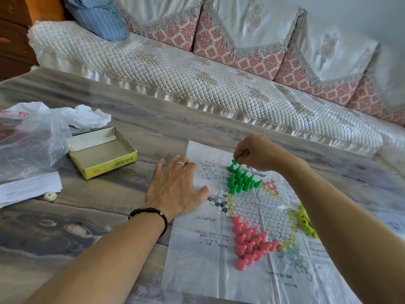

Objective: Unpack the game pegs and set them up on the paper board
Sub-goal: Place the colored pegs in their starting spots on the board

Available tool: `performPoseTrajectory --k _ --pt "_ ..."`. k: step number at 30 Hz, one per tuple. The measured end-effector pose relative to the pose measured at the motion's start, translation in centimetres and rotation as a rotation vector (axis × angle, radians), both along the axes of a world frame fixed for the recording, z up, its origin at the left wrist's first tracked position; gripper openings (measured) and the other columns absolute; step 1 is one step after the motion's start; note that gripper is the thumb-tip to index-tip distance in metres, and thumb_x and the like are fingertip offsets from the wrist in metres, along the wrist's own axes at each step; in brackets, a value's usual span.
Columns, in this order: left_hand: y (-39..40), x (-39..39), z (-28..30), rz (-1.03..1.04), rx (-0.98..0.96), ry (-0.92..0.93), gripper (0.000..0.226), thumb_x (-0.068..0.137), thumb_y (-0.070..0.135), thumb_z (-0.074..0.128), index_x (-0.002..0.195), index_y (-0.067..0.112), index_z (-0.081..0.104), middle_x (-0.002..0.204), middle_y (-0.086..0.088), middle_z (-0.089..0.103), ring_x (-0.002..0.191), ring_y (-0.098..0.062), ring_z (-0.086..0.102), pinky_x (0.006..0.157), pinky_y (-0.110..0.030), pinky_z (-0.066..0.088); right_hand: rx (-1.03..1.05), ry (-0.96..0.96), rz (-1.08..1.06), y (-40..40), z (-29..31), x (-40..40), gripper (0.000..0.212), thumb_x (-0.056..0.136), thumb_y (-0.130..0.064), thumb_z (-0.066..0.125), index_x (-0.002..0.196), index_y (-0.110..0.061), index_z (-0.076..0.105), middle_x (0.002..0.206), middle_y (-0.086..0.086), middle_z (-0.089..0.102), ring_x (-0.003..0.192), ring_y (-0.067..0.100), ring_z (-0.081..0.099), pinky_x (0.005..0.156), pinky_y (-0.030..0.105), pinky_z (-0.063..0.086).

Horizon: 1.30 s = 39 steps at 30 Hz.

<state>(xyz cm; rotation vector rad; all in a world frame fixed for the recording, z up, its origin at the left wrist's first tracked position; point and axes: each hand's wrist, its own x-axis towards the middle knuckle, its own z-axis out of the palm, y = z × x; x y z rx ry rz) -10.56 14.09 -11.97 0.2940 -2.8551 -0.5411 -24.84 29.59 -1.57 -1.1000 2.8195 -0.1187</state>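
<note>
Pinching a green peg by its narrow top, my right hand sets it at the far tip of the green cluster. My left hand lies spread, pressing the thin paper board flat against the surface. These pegs look light and tippy, so I grip high. Pink pegs stand nearer; the empty box sits left.

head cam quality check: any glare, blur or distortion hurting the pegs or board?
Head view: wide-angle bend curves the table edge and sofa; soft daylight, faint shadows; mild sheen on the paper board, print still legible; green pegs and pink pegs sharp; yellow pegs partly hidden by the right forearm.
</note>
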Motion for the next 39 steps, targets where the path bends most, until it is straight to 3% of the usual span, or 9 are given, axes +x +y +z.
performPoseTrajectory --k 4,9,18,25,31,36,39 --pt "0.0 0.1 0.1 -0.005 0.001 0.002 0.068 0.083 0.065 0.040 0.137 0.024 0.043 0.150 -0.001 0.036 0.143 -0.020 0.021 0.118 -0.050 0.011 0.039 0.004 0.006 -0.1 0.2 -0.2 0.007 0.084 -0.009 0.068 0.087 -0.014 0.071 0.084 -0.004 0.070 0.074 0.009 0.065 0.077 0.030 0.057" --pt "0.0 0.1 0.1 -0.004 -0.002 0.001 0.068 0.084 0.065 0.040 0.138 0.024 0.042 0.150 -0.002 0.036 0.143 -0.020 0.020 0.118 -0.049 0.011 0.094 0.032 0.033 -0.3 -0.4 -0.2 0.007 0.084 -0.011 0.068 0.089 -0.014 0.072 0.086 -0.003 0.071 0.077 0.012 0.067 0.078 0.032 0.058" --pt "0.0 0.1 0.2 -0.006 -0.014 -0.006 0.068 0.085 0.064 0.041 0.140 0.023 0.041 0.151 -0.003 0.035 0.144 -0.021 0.020 0.118 -0.050 0.011 0.140 0.029 0.024 -0.5 -1.2 -0.2 0.009 0.084 -0.012 0.068 0.090 -0.017 0.072 0.086 -0.007 0.068 0.073 0.008 0.063 0.071 0.026 0.055" --pt "0.1 0.1 0.3 0.000 -0.005 -0.012 0.069 0.084 0.067 0.037 0.138 0.023 0.043 0.152 -0.003 0.034 0.144 -0.021 0.019 0.118 -0.050 0.010 0.138 0.010 0.016 -0.7 -1.7 -0.2 0.009 0.083 -0.011 0.067 0.084 -0.019 0.070 0.085 -0.006 0.070 0.072 0.010 0.065 0.071 0.028 0.057" --pt "0.1 0.1 0.5 -0.009 0.002 -0.027 0.078 0.083 0.071 0.037 0.144 0.021 0.038 0.158 -0.003 0.024 0.146 -0.021 0.016 0.119 -0.051 0.009 0.044 0.017 0.026 -0.3 -0.9 0.0 0.010 0.089 -0.016 0.065 0.097 -0.014 0.068 0.080 -0.010 0.058 0.070 0.003 0.055 0.060 0.013 0.042" --pt "0.1 0.1 0.5 -0.020 0.014 -0.015 0.080 0.081 0.072 0.037 0.145 0.023 0.035 0.159 -0.001 0.023 0.146 -0.020 0.017 0.118 -0.051 0.011 -0.017 0.033 0.020 0.5 -0.5 0.5 0.013 0.091 -0.011 0.058 0.091 -0.007 0.070 0.084 0.001 0.069 0.076 0.019 0.066 0.071 0.032 0.057" --pt "0.0 0.2 0.5 -0.031 0.046 -0.017 0.084 0.076 0.073 0.033 0.146 0.026 0.034 0.159 0.002 0.022 0.146 -0.019 0.016 0.119 -0.050 0.009 -0.029 0.021 0.009 1.5 -0.4 1.1 0.012 0.092 -0.014 0.058 0.092 -0.009 0.070 0.083 -0.002 0.068 0.074 0.018 0.066 0.071 0.032 0.058"
